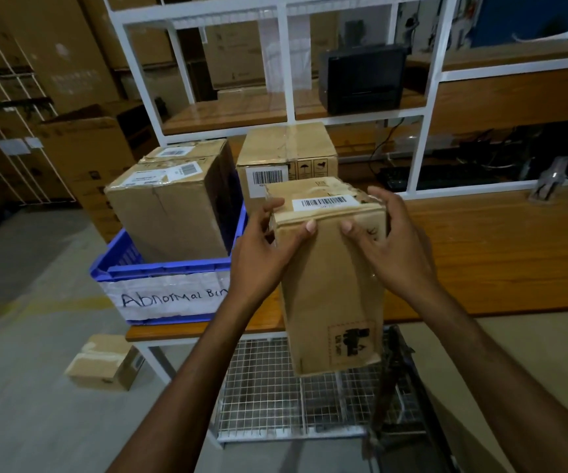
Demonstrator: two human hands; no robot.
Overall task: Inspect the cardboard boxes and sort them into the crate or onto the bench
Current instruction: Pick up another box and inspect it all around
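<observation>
Cardboard box point(330, 285) — creased, barcode-labelled

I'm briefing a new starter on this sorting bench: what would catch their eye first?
The tall cardboard box held up mid-frame, with the left hand and right hand gripping its crumpled, barcoded top. Left of it, a blue crate marked "Abnormal Bin" sits on the wooden bench, a taped box standing inside.
</observation>
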